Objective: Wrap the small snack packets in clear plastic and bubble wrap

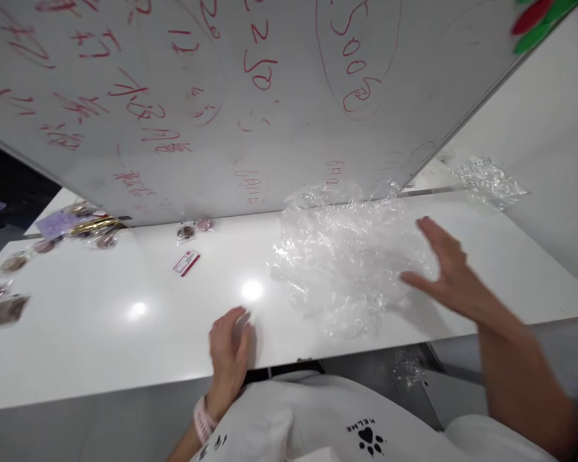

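Note:
A heap of crumpled clear plastic bags spreads over the white table. Just right of the heap hovers my right hand, with thumb and fingers spread wide and nothing held. It is slightly blurred, and I cannot tell whether its fingertips touch the plastic. My left hand rests at the table's front edge, its fingers loosely bent and the thumb apart, holding nothing. Beyond it lies a small white card with a red stripe.
A whiteboard with red writing stands along the table's back. Small packaged items, a purple packet and a brown square packet lie at left. Two small packets sit near the board. More clear plastic lies behind right.

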Motion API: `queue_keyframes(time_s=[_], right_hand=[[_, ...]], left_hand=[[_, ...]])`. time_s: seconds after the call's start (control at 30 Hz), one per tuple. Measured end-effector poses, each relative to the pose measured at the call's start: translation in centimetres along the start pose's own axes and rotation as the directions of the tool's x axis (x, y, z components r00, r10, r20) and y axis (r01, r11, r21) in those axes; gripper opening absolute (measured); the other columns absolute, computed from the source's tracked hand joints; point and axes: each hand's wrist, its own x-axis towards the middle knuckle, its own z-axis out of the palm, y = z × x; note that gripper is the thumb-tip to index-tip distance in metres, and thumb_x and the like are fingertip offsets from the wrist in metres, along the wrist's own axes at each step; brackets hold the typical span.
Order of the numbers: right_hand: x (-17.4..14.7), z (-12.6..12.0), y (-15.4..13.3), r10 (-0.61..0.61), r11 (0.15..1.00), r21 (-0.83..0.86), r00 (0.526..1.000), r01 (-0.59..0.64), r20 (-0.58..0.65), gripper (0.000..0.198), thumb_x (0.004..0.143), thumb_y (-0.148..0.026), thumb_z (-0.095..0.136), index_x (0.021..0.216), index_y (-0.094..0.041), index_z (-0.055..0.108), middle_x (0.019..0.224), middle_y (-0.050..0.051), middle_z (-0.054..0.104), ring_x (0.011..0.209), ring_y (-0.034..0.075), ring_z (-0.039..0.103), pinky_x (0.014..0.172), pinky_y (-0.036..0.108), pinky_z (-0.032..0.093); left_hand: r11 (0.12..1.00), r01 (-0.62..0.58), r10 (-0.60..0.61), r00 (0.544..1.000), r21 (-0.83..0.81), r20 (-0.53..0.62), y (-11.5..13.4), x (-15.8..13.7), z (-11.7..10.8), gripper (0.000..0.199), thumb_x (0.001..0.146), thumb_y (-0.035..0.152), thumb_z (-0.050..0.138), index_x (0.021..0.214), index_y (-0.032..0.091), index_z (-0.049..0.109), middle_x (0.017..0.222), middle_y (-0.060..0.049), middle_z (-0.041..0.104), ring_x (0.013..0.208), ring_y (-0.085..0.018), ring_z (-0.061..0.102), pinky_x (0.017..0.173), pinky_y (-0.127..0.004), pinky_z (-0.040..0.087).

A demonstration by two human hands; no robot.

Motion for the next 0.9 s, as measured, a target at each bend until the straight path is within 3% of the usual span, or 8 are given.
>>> queue_keyframes(time_s=[0.1,0.17,0.3,0.4,0.5,0.7,0.8,0.9], right_hand=[[-3.5,4.9,-4.2,-0.123,0.982,-0.145,0.992,0.119,-0.015,0.087,0.082,-0.071,0.063,0.155,-0.033,0.034,0.161,0.012,0.032,0.142,0.043,0.034,0.11,0.066,0.032],[-4.3,7.4,-5.4,-0.106,0.978,-0.189,0.991,0.089,-0.084,0.075,0.087,-0.068,0.057,0.151,-0.03,0.042,0.157,0.013,0.038,0.136,0.041,0.039,0.105,0.062,0.034],[-4.2,9.8,-4.7,-0.066,0.972,-0.235,0.985,0.027,-0.162,0.039,0.094,-0.05,0.055,0.119,-0.024,0.067,0.126,0.014,0.063,0.118,0.035,0.049,0.099,0.051,0.035],[-3.5,9.6,-2.6,0.061,0.981,-0.165,0.967,-0.104,-0.248,0.024,0.096,-0.035,0.052,0.092,-0.019,0.07,0.096,0.013,0.067,0.096,0.028,0.053,0.091,0.043,0.036],[-2.3,7.8,-0.3,0.221,0.962,-0.06,0.89,-0.266,-0.399,0.02,0.094,-0.029,0.055,0.094,-0.016,0.07,0.094,0.014,0.066,0.084,0.023,0.051,0.085,0.038,0.037],[1.0,3.2,1.7,0.338,0.84,-0.207,0.783,-0.501,-0.522,0.036,0.087,-0.014,0.06,0.121,-0.006,0.067,0.126,0.028,0.055,0.119,0.035,0.043,0.093,0.05,0.029],[0.5,4.0,-1.0,0.068,0.924,-0.26,0.791,-0.28,-0.609,0.041,0.089,-0.012,0.053,0.128,-0.006,0.061,0.133,0.027,0.051,0.125,0.037,0.04,0.096,0.054,0.028],[-1.9,7.9,-5.6,-0.335,0.934,-0.307,0.748,0.184,-0.573,0.033,0.1,-0.023,0.04,0.122,-0.011,0.062,0.119,0.02,0.061,0.117,0.03,0.051,0.1,0.049,0.035]], left_hand=[[0.975,-0.009,0.046,0.987,-0.224,0.156,2.4,4.5,1.0,0.05,0.095,0.028,0.057,0.144,0.027,0.044,0.148,-0.013,0.046,0.124,-0.025,0.056,0.09,-0.039,0.055],[0.992,-0.063,0.088,0.968,-0.113,0.234,3.5,7.9,2.6,0.06,0.091,0.026,0.063,0.147,0.026,0.042,0.154,-0.015,0.04,0.136,-0.031,0.044,0.096,-0.045,0.051],[0.99,-0.111,0.056,0.874,0.086,0.483,3.6,12.1,5.3,0.024,0.085,0.008,0.058,0.106,0.016,0.067,0.106,-0.014,0.068,0.103,-0.028,0.06,0.084,-0.039,0.049],[0.991,-0.098,0.044,0.882,0.091,0.468,2.4,12.4,4.5,0.019,0.088,0.005,0.05,0.084,0.015,0.066,0.091,-0.01,0.068,0.088,-0.022,0.06,0.079,-0.035,0.046],[0.994,-0.041,0.002,0.939,0.106,0.343,0.3,11.7,1.3,0.014,0.09,0.01,0.053,0.087,0.016,0.065,0.093,-0.009,0.068,0.09,-0.021,0.06,0.081,-0.034,0.045],[0.981,0.195,-0.178,0.925,-0.018,0.335,-4.0,9.2,-3.6,0.041,0.08,-0.001,0.051,0.113,0.021,0.062,0.119,-0.01,0.066,0.114,-0.025,0.058,0.091,-0.036,0.046],[0.819,0.457,-0.328,0.869,-0.348,0.369,-4.4,8.8,-3.3,0.052,0.083,0.006,0.055,0.132,0.022,0.05,0.134,-0.013,0.06,0.119,-0.023,0.059,0.094,-0.036,0.047],[0.572,0.596,-0.504,0.798,-0.563,0.331,-3.5,10.7,-1.9,0.062,0.081,0.02,0.071,0.137,0.02,0.045,0.121,-0.013,0.065,0.109,-0.021,0.063,0.091,-0.035,0.048]])
